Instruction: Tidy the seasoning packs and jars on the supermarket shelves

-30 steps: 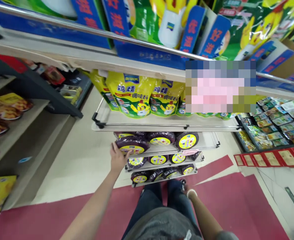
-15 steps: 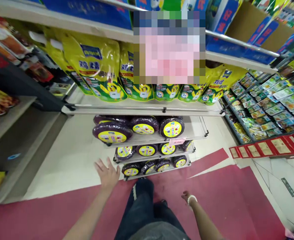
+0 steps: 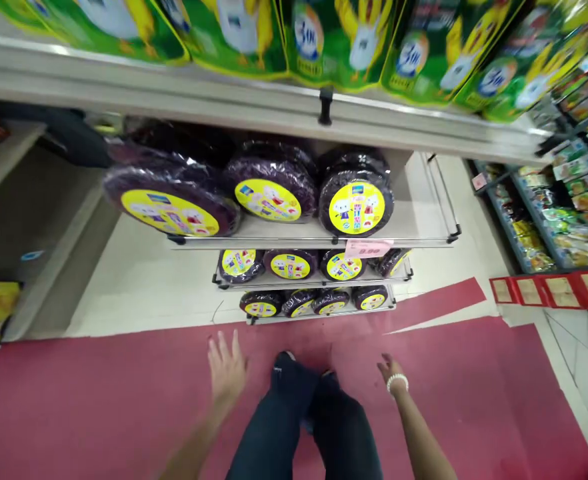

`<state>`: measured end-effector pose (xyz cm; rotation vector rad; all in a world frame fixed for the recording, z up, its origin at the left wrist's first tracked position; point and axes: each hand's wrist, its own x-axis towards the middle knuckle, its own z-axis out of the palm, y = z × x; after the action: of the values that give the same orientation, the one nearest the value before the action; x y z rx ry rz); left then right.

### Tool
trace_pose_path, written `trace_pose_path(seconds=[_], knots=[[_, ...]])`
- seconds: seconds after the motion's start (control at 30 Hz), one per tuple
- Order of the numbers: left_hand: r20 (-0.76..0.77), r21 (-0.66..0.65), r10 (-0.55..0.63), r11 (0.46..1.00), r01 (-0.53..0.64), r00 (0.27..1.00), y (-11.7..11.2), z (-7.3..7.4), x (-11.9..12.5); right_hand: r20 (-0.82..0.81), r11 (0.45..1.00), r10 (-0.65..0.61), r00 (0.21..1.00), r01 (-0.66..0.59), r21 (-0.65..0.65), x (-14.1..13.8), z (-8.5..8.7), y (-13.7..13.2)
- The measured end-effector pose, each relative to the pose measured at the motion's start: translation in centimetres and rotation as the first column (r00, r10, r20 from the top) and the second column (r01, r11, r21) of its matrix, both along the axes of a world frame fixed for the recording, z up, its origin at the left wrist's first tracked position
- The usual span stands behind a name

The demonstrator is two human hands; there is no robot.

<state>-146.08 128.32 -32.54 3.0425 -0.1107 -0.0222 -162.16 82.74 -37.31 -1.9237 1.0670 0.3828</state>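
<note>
Left hand (image 3: 228, 367) has withdrawn from the shelf (image 3: 419, 207) to above the red mat (image 3: 99, 393), fingers spread. Right hand (image 3: 391, 370) is well apart, fingers seemingly parted. Beyond, the leftmost dark round package (image 3: 169, 210) rests in the shelf's front row.

White bracelet (image 3: 397, 379), dark-blue trousers (image 3: 347, 427)

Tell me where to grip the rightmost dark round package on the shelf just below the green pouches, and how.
The dark round package is probably best gripped by the right of its rim, from the front right: its labelled face points outward, bare shelf lies on that side, and another package sits close on its left.
</note>
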Motion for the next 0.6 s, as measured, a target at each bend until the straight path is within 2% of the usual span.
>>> trace_pose_path(seconds=[0.1, 0.17, 0.27, 0.33, 0.43, 0.5, 0.6], knots=[[0.024, -0.024, -0.062, 0.998, 0.063, 0.998, -0.5, -4.9, 7.1, 0.094, 0.992, 0.008, 0.995, 0.004, -0.122, 6.6, -5.4, -2.4], [0.059, -0.047, -0.121, 0.991, 0.124, 0.991, -1.3, -7.9, 11.3, 0.215, 0.972, 0.040, 0.976, 0.012, -0.236, 11.9, -8.1, -3.4], [0.090, -0.046, -0.202, 0.977, 0.207, 0.975, -2.7, -12.0, 15.8, 0.387, 0.925, 0.126, 0.913, 0.032, -0.377, 18.9, -10.9, -3.3], [0.116, -0.030, -0.233, 0.971, 0.238, 0.965, -3.3, -14.7, 17.5, 0.482, 0.850, 0.251, 0.840, 0.047, -0.524, 22.4, -12.3, -2.1], [0.153, -0.004, -0.298, 0.953, 0.302, 0.942, -3.5, -18.3, 19.0, 0.476, 0.712, 0.437, 0.763, 0.030, -0.702, 25.3, -14.6, 0.2], [0.179, 0.005, -0.334, 0.941, 0.339, 0.925, -3.2, -20.2, 19.5, 0.439, 0.651, 0.479, 0.761, 0.028, -0.759, 25.9, -16.1, 1.3], [0.247, 0.004, -0.360, 0.929, 0.371, 0.899, -2.8, -21.9, 20.1, 0.412, 0.574, 0.515, 0.752, 0.055, -0.817, 25.9, -17.8, 1.8]])
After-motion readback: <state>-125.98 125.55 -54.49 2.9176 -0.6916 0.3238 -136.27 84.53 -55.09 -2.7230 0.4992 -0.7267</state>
